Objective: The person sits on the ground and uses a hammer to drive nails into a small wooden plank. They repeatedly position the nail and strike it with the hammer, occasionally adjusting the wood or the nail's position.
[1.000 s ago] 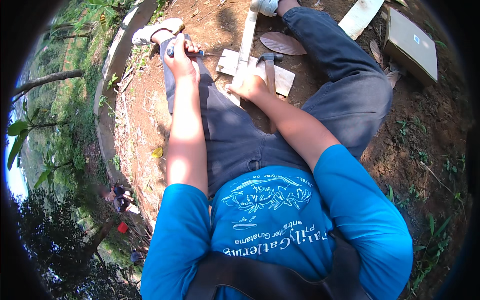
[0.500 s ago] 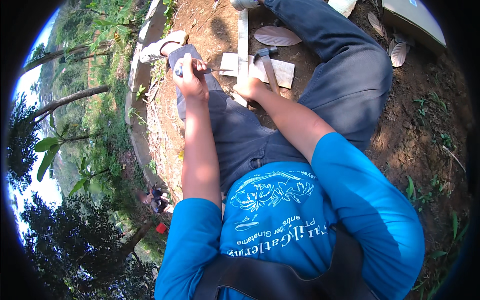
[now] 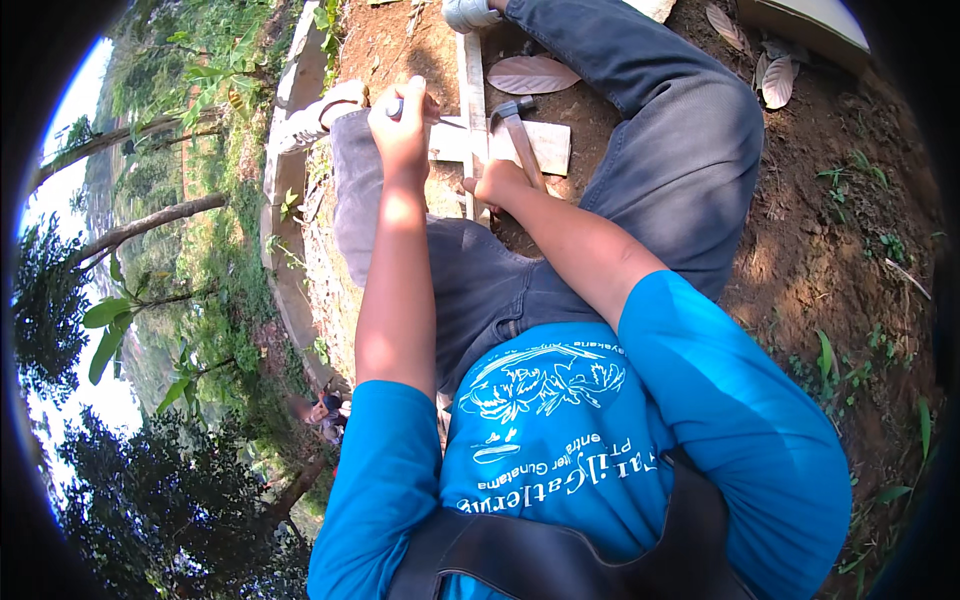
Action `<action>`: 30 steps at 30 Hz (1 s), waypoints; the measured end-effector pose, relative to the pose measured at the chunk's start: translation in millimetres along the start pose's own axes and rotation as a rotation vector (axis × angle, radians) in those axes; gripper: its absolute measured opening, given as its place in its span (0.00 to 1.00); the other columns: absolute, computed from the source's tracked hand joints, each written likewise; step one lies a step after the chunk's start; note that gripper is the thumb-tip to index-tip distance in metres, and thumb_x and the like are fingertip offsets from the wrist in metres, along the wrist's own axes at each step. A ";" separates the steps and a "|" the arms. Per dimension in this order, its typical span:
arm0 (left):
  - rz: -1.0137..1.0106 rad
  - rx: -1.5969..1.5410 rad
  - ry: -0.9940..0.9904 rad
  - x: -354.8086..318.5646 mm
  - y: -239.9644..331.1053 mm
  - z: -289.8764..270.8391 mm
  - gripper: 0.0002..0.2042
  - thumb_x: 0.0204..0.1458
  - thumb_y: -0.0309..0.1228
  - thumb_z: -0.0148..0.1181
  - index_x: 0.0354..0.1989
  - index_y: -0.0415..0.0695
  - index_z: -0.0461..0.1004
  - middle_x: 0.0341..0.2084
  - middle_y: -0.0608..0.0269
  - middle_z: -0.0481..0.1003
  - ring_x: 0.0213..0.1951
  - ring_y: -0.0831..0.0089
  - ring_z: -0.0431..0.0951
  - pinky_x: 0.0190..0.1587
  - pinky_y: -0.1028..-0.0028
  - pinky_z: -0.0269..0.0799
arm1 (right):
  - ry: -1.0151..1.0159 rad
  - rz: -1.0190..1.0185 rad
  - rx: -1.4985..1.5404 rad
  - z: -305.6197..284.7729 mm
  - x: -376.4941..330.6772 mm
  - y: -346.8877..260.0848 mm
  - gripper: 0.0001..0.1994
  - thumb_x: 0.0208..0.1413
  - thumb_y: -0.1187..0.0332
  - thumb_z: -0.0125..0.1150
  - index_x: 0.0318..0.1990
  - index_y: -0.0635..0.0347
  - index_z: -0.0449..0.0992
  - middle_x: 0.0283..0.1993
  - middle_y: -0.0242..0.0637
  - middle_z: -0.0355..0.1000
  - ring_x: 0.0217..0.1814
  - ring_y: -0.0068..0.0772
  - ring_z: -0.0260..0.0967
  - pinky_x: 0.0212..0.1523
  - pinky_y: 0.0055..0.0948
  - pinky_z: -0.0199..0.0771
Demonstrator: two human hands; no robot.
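My left hand is closed around the dark handle of a screwdriver-like tool. Its thin metal shaft points right, with the tip close to a long pale wooden strip; whether they touch I cannot tell. My right hand grips the near end of that strip, fingers partly hidden. Beneath the strip, a short flat board lies crosswise on the soil. A hammer rests on this board, just right of the strip, its lower handle partly behind my right hand.
My legs are spread around the work, a shoe by the strip's far end. Dry leaves lie on the soil. At the far right is a pale box-like object. A concrete edge runs along the left, with greenery and a person beyond.
My left hand has moved right with the tool, bringing its tip nearer the strip. My right hand stays at the strip's near end. The whole view has shifted slightly.
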State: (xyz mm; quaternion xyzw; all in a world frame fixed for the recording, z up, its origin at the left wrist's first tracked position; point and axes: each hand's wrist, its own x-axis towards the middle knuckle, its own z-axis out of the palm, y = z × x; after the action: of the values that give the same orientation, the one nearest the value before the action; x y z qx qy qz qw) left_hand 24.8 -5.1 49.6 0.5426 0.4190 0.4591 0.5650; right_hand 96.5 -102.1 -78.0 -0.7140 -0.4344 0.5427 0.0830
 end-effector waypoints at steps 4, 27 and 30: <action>0.049 0.039 -0.059 3.2 -3.5 12.3 0.12 0.60 0.30 0.61 0.23 0.44 0.71 0.18 0.68 0.73 0.21 0.81 0.70 0.27 0.78 0.66 | 0.002 -0.011 0.025 -0.9 -1.8 3.2 0.29 0.53 0.42 0.60 0.42 0.65 0.81 0.43 0.48 0.80 0.48 0.45 0.78 0.51 0.40 0.76; 0.024 0.131 0.045 5.9 -20.7 15.6 0.13 0.61 0.31 0.60 0.23 0.45 0.70 0.18 0.69 0.71 0.22 0.80 0.69 0.29 0.77 0.66 | 0.070 -0.077 0.096 4.8 -6.3 6.1 0.28 0.55 0.46 0.61 0.38 0.72 0.76 0.24 0.43 0.78 0.25 0.34 0.78 0.33 0.31 0.79; 0.039 0.080 0.079 4.9 -20.9 20.2 0.14 0.62 0.31 0.60 0.22 0.46 0.68 0.17 0.71 0.69 0.21 0.83 0.66 0.26 0.78 0.63 | 0.081 -0.101 0.081 3.2 -9.2 6.0 0.28 0.56 0.47 0.61 0.33 0.73 0.75 0.21 0.43 0.77 0.20 0.31 0.77 0.26 0.30 0.79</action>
State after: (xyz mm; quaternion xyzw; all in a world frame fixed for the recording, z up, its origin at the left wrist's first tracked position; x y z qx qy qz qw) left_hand 46.9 -4.8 30.1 0.5544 0.4484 0.4738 0.5168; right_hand 96.7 -113.5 -76.3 -0.7087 -0.4440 0.5254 0.1567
